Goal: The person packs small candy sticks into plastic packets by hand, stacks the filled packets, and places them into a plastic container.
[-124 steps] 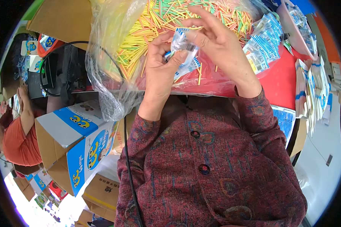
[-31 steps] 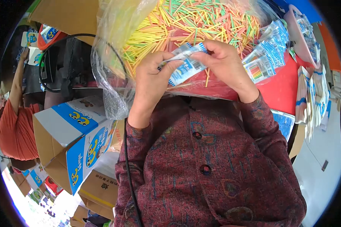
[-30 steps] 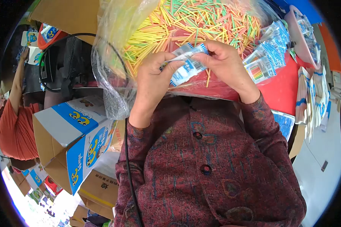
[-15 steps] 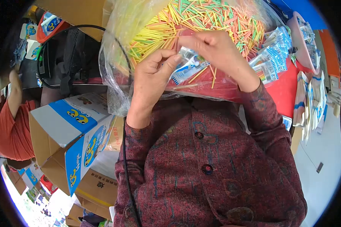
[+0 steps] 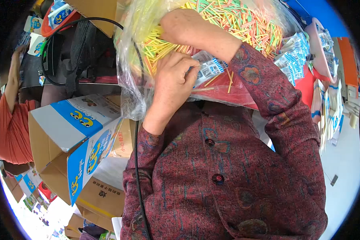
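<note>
My left hand (image 5: 173, 78) is closed, thumb and fingers pinching a small clear packet (image 5: 210, 71) with blue-and-white striped ends. The packet lies low over the red table surface, at the near edge of a heap of thin coloured sticks (image 5: 236, 18). Over the yellow sticks (image 5: 158, 46) at the heap's left side is my right hand (image 5: 180, 26), its back toward me and its fingertips hidden. Two or three loose sticks (image 5: 230, 82) lie beside the packet.
A large clear plastic bag (image 5: 128, 76) surrounds the heap. Filled packets (image 5: 294, 56) pile up at right, near a pink basin (image 5: 320, 52). An open carton (image 5: 48, 140) stands at lower left; a black cable (image 5: 137, 160) hangs before me. Another person's red sleeve (image 5: 14, 132) is at far left.
My right hand has moved from the packet, left and up over the yellow sticks. My left hand keeps the packet, now turned at another angle, and has shifted slightly right and down.
</note>
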Demonstrator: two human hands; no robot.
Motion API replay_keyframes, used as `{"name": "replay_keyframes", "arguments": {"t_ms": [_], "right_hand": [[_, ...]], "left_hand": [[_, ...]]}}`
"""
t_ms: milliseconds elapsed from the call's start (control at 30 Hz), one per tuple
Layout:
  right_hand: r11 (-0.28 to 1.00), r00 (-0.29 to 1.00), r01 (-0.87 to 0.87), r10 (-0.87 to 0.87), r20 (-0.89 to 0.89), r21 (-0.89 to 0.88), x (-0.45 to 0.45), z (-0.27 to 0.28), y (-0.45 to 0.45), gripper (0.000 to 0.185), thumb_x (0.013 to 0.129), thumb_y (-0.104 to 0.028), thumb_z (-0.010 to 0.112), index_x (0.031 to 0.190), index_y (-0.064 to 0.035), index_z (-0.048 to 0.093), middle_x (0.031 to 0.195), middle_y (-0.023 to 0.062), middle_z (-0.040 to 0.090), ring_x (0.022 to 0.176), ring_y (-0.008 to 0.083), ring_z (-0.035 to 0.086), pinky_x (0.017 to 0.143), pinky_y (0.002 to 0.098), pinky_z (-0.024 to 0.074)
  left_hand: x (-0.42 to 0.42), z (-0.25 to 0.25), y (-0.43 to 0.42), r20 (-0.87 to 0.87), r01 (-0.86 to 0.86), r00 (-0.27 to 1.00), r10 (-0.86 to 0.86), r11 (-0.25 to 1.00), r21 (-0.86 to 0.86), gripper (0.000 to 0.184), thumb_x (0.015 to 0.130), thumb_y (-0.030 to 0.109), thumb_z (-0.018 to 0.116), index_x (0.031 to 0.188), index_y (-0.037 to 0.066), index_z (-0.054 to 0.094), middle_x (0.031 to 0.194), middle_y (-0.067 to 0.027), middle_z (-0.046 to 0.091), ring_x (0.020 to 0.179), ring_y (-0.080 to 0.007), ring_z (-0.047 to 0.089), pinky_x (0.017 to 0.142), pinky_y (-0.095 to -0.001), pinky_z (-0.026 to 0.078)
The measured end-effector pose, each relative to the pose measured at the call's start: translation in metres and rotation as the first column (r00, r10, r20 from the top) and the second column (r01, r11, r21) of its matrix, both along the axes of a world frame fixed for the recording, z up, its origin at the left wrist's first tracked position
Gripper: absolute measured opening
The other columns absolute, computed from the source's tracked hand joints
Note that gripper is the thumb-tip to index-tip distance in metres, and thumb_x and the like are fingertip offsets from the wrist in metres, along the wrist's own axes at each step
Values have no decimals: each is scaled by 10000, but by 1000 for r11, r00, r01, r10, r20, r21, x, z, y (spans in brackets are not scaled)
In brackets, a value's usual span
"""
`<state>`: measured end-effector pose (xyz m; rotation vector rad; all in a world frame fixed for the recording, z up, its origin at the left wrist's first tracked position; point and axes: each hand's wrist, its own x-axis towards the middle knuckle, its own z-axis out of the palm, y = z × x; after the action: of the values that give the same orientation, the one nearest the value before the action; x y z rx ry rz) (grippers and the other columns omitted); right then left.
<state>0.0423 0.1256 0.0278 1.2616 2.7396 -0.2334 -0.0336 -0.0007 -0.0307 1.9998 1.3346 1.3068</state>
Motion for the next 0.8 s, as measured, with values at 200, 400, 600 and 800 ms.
{"name": "replay_keyframes", "arguments": {"t_ms": [200, 400, 600, 800], "right_hand": [[993, 996, -60, 66, -54, 105, -3, -32, 7, 266, 830, -239, 578, 815, 12, 663, 789, 164, 632, 752, 281, 614, 656, 390, 486], [980, 948, -118, 159, -275, 159, 10, -40, 7, 164, 776, -91, 556, 897, 0, 617, 841, 198, 639, 833, 372, 631, 712, 450, 498], [978, 941, -99, 152, -301, 184, 39, -23, 7, 174, 786, -96, 558, 939, -13, 558, 818, 206, 628, 809, 383, 621, 684, 464, 482], [971, 946, -41, 114, -302, 237, 70, -22, 9, 196, 833, -138, 574, 996, -32, 554, 766, 196, 621, 779, 359, 630, 673, 446, 483]], "left_hand": [[-2, -4, 1, 47, 6, 999, -3, 998, -57, 90, 722, 59, 666, 808, 67, 638, 810, -85, 583, 804, -293, 565, 734, -380, 415], [-4, 0, 1, 22, 8, 1000, -7, 999, -44, 86, 742, 46, 672, 811, 28, 623, 803, -102, 602, 782, -283, 585, 706, -356, 440], [-3, 0, 0, 82, 12, 997, -6, 997, -71, 90, 727, 59, 673, 799, 52, 619, 797, -94, 596, 776, -299, 575, 725, -375, 423], [-3, 6, -1, 131, 43, 991, -24, 989, -142, 71, 760, 57, 668, 798, 34, 612, 798, -92, 602, 754, -242, 592, 668, -339, 444]]}}
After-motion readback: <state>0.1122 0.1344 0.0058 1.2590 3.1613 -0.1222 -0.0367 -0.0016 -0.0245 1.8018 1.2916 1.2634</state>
